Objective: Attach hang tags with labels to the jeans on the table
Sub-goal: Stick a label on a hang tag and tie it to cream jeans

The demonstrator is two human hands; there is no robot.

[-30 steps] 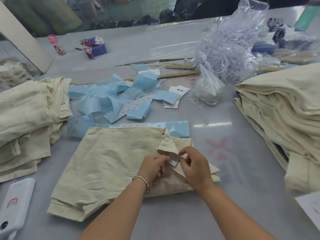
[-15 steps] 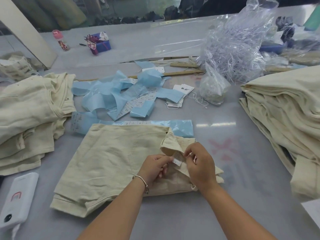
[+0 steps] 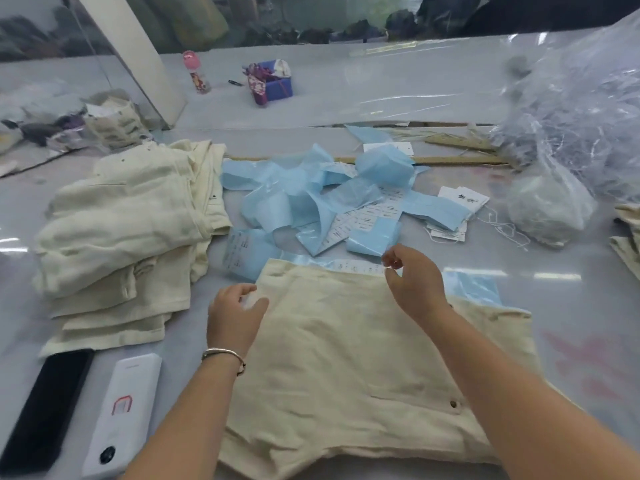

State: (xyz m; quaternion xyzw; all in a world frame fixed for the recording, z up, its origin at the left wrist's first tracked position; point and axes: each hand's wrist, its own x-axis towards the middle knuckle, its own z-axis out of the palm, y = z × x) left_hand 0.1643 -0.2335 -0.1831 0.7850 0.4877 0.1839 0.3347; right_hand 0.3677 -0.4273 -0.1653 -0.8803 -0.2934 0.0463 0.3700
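A folded pair of cream jeans (image 3: pixel 346 358) lies flat in front of me. Along its far edge runs a blue backing strip with white printed labels (image 3: pixel 346 265). My right hand (image 3: pixel 412 282) hovers at that strip. Its fingers are loosely curled, with thumb and forefinger a little apart just over the labels, and I see nothing held. My left hand (image 3: pixel 235 313), relaxed and empty, hangs over the jeans' far left corner. A small pile of white hang tags (image 3: pixel 460 202) with strings lies further back, to the right.
A heap of used blue backing strips (image 3: pixel 311 202) sits behind the jeans. Stacks of cream jeans stand left (image 3: pixel 121 230) and at the right edge (image 3: pixel 627 237). A big clear bag of plastic fasteners (image 3: pixel 581 116) is back right. A black phone (image 3: pixel 45 410) and white power bank (image 3: pixel 124 414) lie near left.
Both hands have let go of the small label at the turned-up waistband corner. The jeans now lie flat. My right hand has moved up to the label strip and my left hand to the left.
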